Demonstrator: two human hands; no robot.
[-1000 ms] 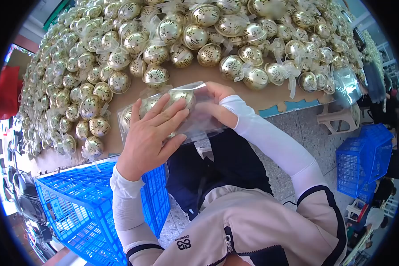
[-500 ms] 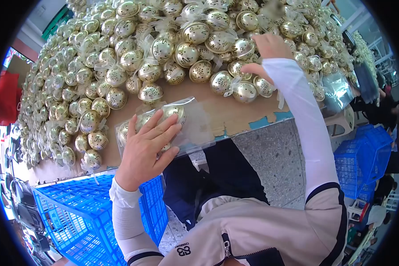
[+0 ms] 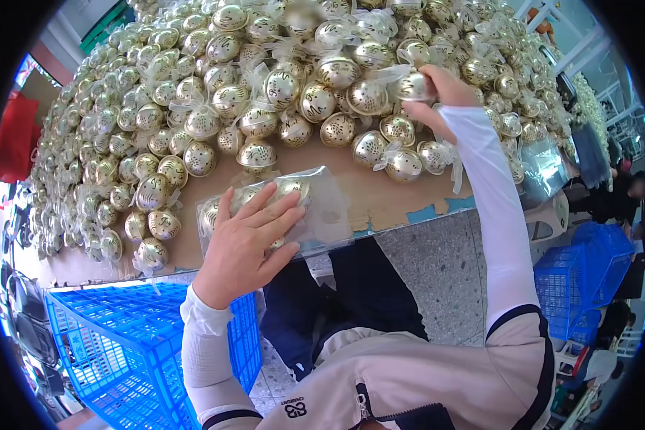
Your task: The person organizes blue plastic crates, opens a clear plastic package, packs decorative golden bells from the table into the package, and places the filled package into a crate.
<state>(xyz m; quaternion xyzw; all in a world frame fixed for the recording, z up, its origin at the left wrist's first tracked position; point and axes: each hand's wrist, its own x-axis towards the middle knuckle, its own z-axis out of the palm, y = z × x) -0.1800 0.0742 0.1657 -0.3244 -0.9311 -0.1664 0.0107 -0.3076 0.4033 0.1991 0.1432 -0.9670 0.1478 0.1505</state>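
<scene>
My left hand lies palm down with fingers spread over a clear plastic bag. Several gold bells show inside the bag, one bell just beyond my fingertips; my palm covers part of the others. Farther right, my right hand grips a gold bell between thumb and fingers, raised over the heap and slightly blurred. A pale sheer ribbon trails from it to the left. The heap of gold bells with dark lettering, pierced holes and ribbons spreads across the table.
Brown cardboard with a torn front edge covers the table. A blue plastic crate stands below its left side, and more blue crates sit on the right. Clear plastic bags lie at the table's right end.
My right hand has closed on a gold bell and lifted it with its ribbon; before, its fingers were apart over the heap. My left hand remains spread on the bag. The view has shifted slightly.
</scene>
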